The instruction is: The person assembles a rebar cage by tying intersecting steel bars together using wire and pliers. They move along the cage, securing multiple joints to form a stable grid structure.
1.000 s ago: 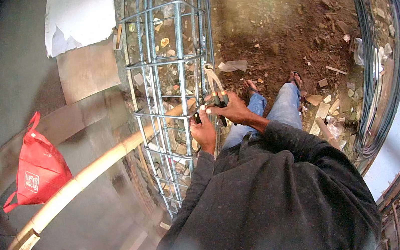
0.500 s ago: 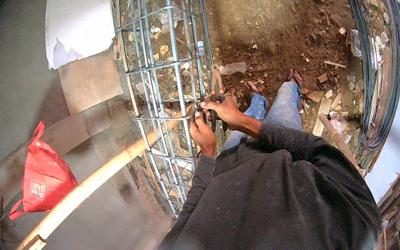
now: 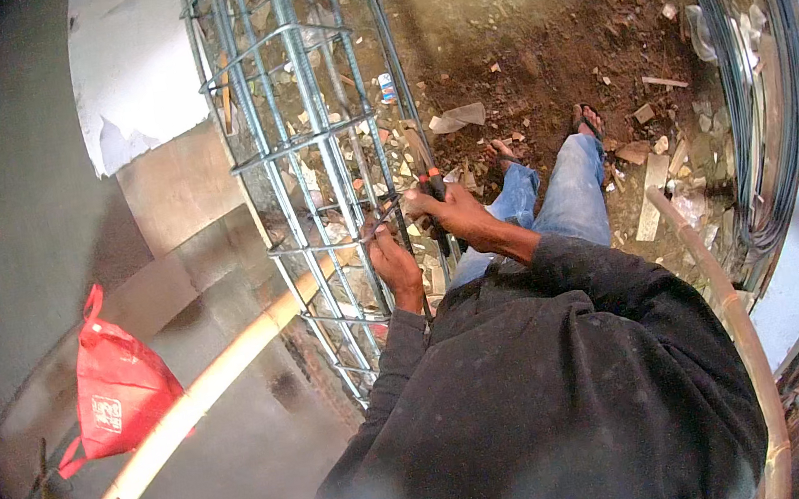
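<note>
A long cage of steel reinforcing bars (image 3: 309,95), tied round with thin square stirrups, stretches away in front of me. My left hand (image 3: 397,268) is at its near right edge, fingers closed on a dark stirrup (image 3: 383,215) where it meets the corner bar. Just to the right, my right hand (image 3: 464,215) is wrapped round a pair of pincers (image 3: 422,158) with black and orange handles. Their jaws point away from me, beside the cage. Its thumb reaches toward the stirrup near my left fingertips. Whether the thumb touches the stirrup I cannot tell.
Under the cage runs a bamboo pole (image 3: 206,386), with a red bag (image 3: 121,397) beyond it at left. Long dark bars (image 3: 755,112) lie bundled at right. Another pole (image 3: 724,298) stands near my right side. Rubble litters the brown soil (image 3: 535,50).
The view has shifted, so the cage now slants more and sits further left. My right hand has drawn slightly away from my left, still holding the pincers. My left hand stays at the stirrup.
</note>
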Tool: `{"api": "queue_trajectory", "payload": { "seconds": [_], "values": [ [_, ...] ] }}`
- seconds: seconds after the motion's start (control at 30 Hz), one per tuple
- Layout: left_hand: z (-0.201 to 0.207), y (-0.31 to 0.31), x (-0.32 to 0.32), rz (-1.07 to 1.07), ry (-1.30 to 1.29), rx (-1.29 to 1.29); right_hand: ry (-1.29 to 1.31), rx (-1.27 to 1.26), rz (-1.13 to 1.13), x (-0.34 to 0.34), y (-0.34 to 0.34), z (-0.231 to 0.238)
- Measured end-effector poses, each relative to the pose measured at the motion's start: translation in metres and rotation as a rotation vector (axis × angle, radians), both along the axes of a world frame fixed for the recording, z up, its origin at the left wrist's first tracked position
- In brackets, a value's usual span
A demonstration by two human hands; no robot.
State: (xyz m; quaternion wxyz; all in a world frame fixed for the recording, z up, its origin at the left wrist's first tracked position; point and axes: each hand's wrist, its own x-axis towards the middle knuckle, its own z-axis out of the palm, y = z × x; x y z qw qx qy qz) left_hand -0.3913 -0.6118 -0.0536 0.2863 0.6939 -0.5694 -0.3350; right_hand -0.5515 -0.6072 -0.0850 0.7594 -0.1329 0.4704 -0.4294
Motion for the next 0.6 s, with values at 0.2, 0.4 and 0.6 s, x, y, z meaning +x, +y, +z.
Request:
{"api": "queue_trajectory", "payload": {
  "seconds": [0.2,0.4,0.6],
  "values": [
    [0.002,0.0,0.004,0.081,-0.014,0.12,0.698,-0.408,0.15,-0.058,0.064,-0.012],
    [0.019,0.0,-0.011,0.111,-0.071,0.168,0.641,-0.534,0.477,-0.101,0.081,0.001],
    [0.029,-0.002,-0.026,0.296,0.071,0.23,0.473,-0.554,0.473,-0.1,0.07,-0.005]
  ]
}}
